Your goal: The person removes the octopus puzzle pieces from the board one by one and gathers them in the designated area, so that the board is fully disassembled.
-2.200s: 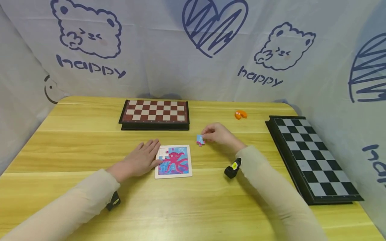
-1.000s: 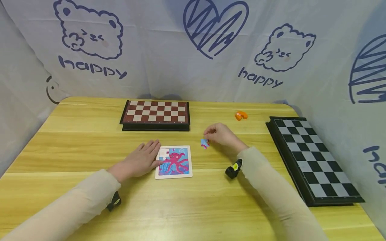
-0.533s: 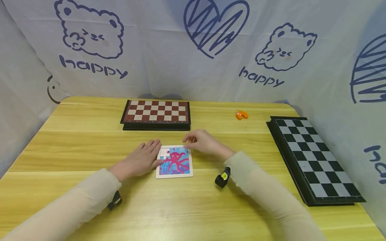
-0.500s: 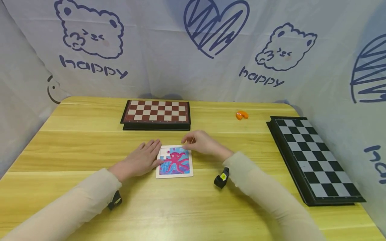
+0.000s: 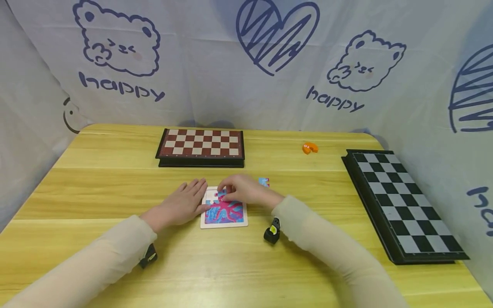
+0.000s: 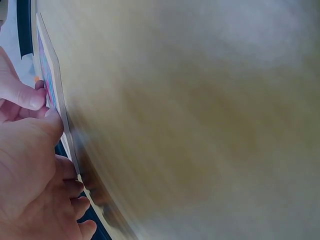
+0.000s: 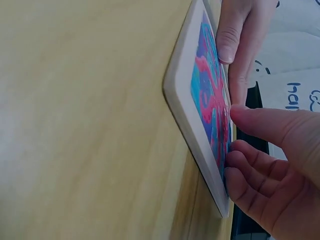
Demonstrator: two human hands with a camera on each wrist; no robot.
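Note:
My left hand (image 5: 179, 205) lies flat with fingers extended on the table, its thumb over the left edge of a framed jigsaw puzzle (image 5: 227, 219). The puzzle shows a pink octopus on blue; a white gap (image 5: 210, 195) shows in its upper left. My right hand (image 5: 242, 189) is over the puzzle's upper part, thumb and index finger bent near the octopus's head. Whether they pinch a piece is hidden. In the right wrist view, its curled fingers (image 7: 247, 187) are close to the puzzle's surface. A loose puzzle piece (image 5: 263, 182) lies on the table behind my right wrist.
Behind the puzzle stands a brown-and-white chessboard case (image 5: 200, 161). A black-and-grey chessboard case (image 5: 408, 205) lies along the right side. Near the back of the wooden table (image 5: 246, 269) is a small orange object (image 5: 310, 148). A printed cloth (image 5: 200, 55) hangs behind.
My right hand has moved left from the loose piece, which it was handling, to above the puzzle. That piece now shows on the table behind the wrist. My left hand has stayed put.

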